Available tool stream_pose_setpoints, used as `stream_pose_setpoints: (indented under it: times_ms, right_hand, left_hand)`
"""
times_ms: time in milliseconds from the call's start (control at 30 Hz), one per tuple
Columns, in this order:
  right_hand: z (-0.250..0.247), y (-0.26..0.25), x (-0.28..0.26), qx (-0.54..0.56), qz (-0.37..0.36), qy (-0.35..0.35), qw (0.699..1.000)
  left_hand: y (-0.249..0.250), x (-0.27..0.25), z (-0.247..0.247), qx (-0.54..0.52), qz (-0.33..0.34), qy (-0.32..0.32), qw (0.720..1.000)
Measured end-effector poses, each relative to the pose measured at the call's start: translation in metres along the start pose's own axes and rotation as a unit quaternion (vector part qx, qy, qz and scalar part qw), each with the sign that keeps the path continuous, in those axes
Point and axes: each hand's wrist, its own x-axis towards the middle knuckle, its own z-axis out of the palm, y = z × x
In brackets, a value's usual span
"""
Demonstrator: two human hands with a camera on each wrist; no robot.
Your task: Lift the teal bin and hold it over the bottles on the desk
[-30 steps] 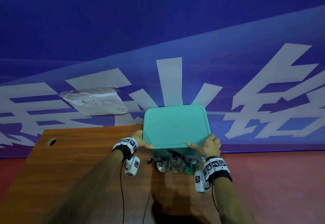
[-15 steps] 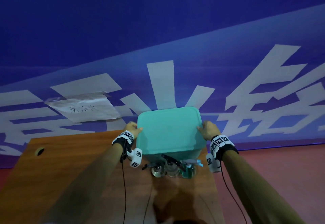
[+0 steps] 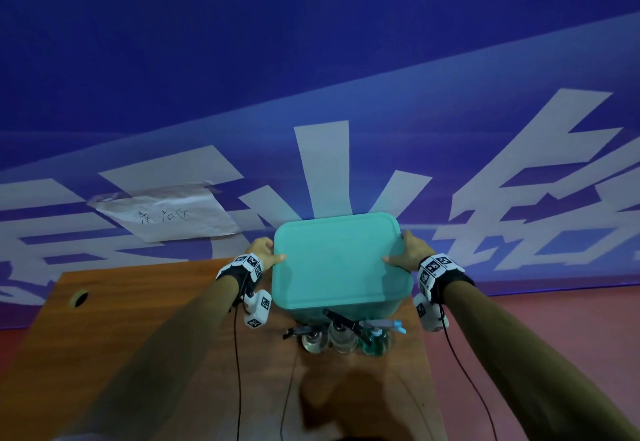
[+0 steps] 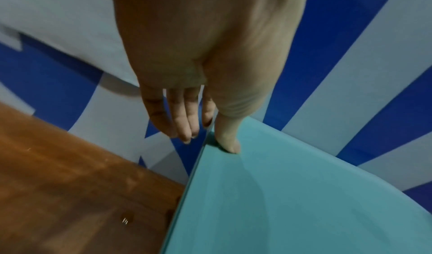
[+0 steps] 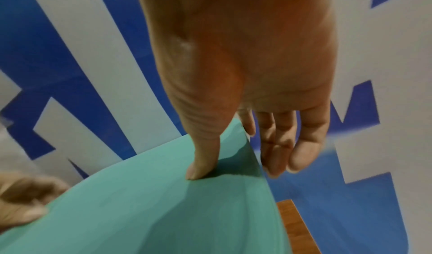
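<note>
Head view: both hands pinch the teal lid point(image 3: 337, 260), left hand point(image 3: 265, 250) and right hand point(image 3: 408, 250) at opposite edges, above the bin. Thumb-only grip looks slippery; it might drop onto the spray bottles point(image 3: 341, 335) just beside the bin.

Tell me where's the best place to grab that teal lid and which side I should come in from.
Take the teal lid by its two side edges, coming in from left and right at once. It is broad, flat and thin-rimmed, so thumbs on top and fingers under the rim probably suit it best. The left hand and right hand already hold it that way. Spray bottles crowd the near edge.
</note>
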Motion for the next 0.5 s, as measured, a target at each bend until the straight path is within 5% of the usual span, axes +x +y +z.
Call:
stream_pose_setpoints:
  times_ms: [267,500]
  right_hand:
    - [-0.015,-0.020,0.029,-0.011,-0.078,0.054,0.995]
    - [0.001,-0.006,0.062,0.172,-0.058,0.128,0.975]
  left_hand:
    - [0.044,0.011,-0.006,-0.014,0.061,0.060,0.996]
    - [0.035,0.035,0.007,-0.129,0.032,0.075,0.988]
